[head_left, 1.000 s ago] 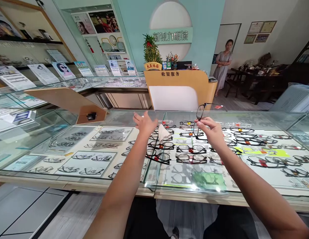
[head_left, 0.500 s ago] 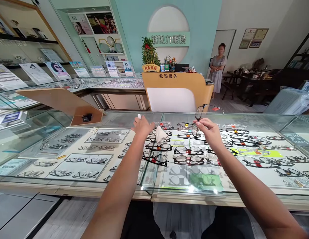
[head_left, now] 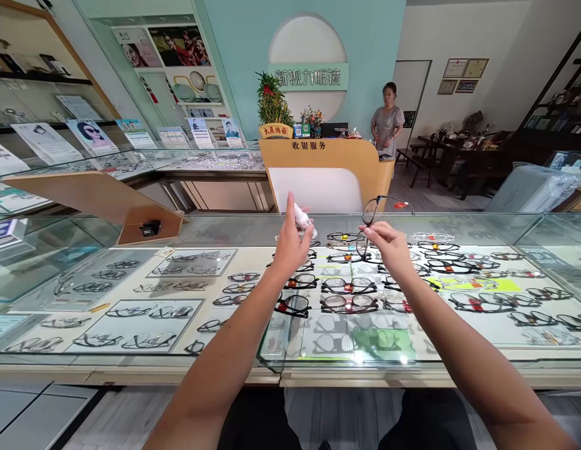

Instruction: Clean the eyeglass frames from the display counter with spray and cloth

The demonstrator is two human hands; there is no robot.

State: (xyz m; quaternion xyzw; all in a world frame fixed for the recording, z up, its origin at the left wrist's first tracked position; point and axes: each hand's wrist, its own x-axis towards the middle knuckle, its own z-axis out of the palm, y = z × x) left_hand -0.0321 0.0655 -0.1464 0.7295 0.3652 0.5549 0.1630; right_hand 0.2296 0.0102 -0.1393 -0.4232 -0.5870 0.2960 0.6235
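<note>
In my right hand [head_left: 390, 245] a pair of black-rimmed eyeglasses [head_left: 370, 211] is pinched between thumb and fingers. The frame is turned on end above the glass counter, one temple pointing right, with a red tag showing. My left hand [head_left: 293, 242] is raised to the left of the glasses, apart from them. Between its thumb and fingers is a crumpled white cloth [head_left: 302, 217], partly hidden by the hand. Under both hands, several eyeglasses [head_left: 349, 285] with red or orange tags stand in rows in the display.
The glass counter [head_left: 412, 365] spans the view. At left, a tilted wooden stand [head_left: 145, 219] rises from it, with grey trays of glasses nearby. Beyond are a cashier desk [head_left: 328, 156] and a person [head_left: 387, 122]. A plastic-wrapped box [head_left: 529, 187] stands at right.
My left hand has swung right and turned upright, nearer the glasses. The cloth, seen hanging below that hand before, is now up in its fingers. My right hand stays nearly in place.
</note>
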